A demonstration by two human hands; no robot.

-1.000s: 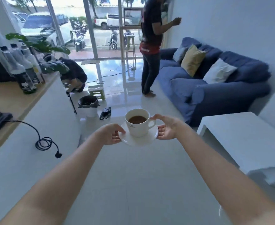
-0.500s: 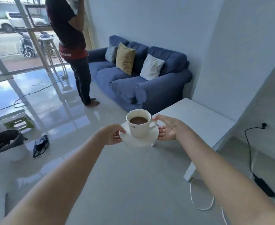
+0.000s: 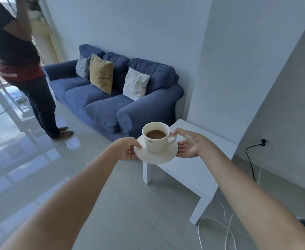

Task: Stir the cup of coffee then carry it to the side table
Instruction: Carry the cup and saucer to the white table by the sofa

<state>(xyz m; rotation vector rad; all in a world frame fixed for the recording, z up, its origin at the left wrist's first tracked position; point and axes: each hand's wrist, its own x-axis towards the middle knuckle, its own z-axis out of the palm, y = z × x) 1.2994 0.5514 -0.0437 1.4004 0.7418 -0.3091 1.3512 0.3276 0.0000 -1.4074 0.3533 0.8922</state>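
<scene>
A white cup of coffee (image 3: 156,141) stands upright on a white saucer (image 3: 153,156), held in the air in front of me. My left hand (image 3: 127,149) grips the saucer's left rim. My right hand (image 3: 188,146) holds the saucer's right rim from below, its thumb resting by the cup's handle. The white side table (image 3: 196,168) is just beyond and to the right; the saucer hangs above its near left corner.
A blue sofa (image 3: 112,103) with cushions stands behind the table against the wall. A person (image 3: 22,69) stands at the left by the window. White cables (image 3: 218,226) lie on the floor under the table, and a black cord (image 3: 251,159) runs from a wall socket.
My view has turned right and moved closer to the side table. The cup and saucer, held the same way, now hang over the table's near corner.
</scene>
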